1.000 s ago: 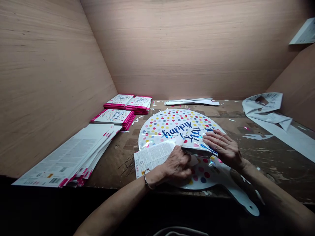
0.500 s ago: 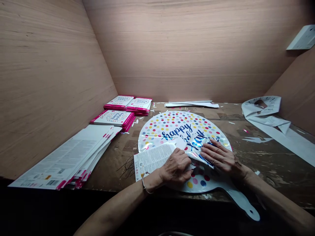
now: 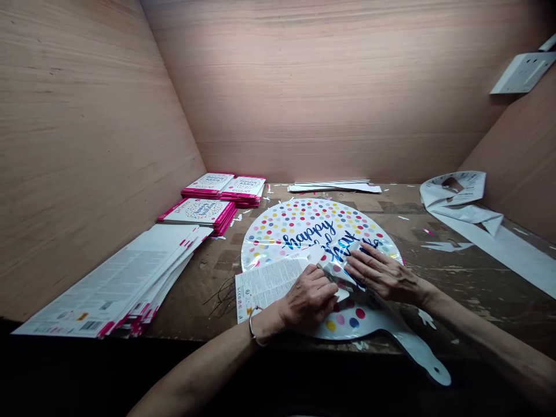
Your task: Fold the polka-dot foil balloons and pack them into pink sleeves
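Observation:
A round foil balloon (image 3: 321, 211), white with coloured dots and blue "happy" lettering, lies spread on the table, with part of its foil folded over and creased. Beneath it, a paddle-like white handle (image 3: 428, 356) sticks out towards the front right. My left hand (image 3: 310, 294) is closed on the folded foil, its fingertips partly hidden. Flat on the creased foil, with fingers stretched out, rests my right hand (image 3: 382, 272). A printed white card (image 3: 267, 281) lies over the balloon's left side, partly under my left hand and wrist.
Fanned printed cards (image 3: 113, 278) lie at the left. Behind them stand stacks of pink-edged packs (image 3: 197, 210). White strips (image 3: 334, 186) lie along the back wall, and a curled paper band (image 3: 499, 231) at the right. Black threads (image 3: 223, 294) and paper scraps are scattered about.
The foil between my hands is more crumpled, and my right hand has shifted slightly along it. My left hand keeps its closed hold. The whole view has moved a little.

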Tool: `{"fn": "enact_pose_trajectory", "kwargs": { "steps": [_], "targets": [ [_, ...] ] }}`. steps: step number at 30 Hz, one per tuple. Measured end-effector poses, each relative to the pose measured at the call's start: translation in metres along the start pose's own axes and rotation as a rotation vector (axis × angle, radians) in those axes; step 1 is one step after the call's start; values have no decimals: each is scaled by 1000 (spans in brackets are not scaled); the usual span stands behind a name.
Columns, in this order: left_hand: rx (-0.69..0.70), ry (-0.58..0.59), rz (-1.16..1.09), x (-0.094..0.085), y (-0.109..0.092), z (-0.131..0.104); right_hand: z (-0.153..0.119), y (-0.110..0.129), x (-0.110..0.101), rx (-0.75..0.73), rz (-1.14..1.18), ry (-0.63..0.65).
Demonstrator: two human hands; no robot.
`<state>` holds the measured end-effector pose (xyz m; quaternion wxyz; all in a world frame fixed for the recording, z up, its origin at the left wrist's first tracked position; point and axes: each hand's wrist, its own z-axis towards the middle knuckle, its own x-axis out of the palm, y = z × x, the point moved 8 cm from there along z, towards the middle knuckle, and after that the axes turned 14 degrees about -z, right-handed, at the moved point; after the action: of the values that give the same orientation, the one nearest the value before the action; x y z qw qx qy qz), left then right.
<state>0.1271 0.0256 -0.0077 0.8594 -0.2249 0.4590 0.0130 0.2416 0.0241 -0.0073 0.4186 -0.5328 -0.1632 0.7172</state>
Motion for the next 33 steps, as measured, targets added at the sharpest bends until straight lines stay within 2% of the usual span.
{"fn": "enact_pose_trajectory", "kwargs": {
  "steps": [4,6,10,16,21,24,26,28,29,31,33],
  "targets": [
    [-19,-16,-15,0,0,-1,18,5,-3,41,-40,25],
    [10,-3,-1,2,-2,-1,33,11,-2,43,-9,83],
    [74,-45,-17,0,-7,-1,55,15,8,84,233,195],
    [133,-134,-44,-6,-11,-1,55,14,24,88,648,386],
    [168,-138,-66,-6,-15,-3,62,22,30,99,742,420],
    [147,-94,-120,-5,-12,-1,67,30,45,115,763,446],
    [121,-71,-129,-10,-8,1,70,35,53,133,789,469],
    [43,-62,-58,-24,-1,-3,71,39,56,176,828,488],
    [-46,-70,19,-35,7,-8,72,41,54,206,847,498],
    [-339,-90,215,-61,30,-32,73,44,50,299,867,529],
    [-684,-35,336,-80,55,-71,74,47,42,365,887,567]
  ]
}}
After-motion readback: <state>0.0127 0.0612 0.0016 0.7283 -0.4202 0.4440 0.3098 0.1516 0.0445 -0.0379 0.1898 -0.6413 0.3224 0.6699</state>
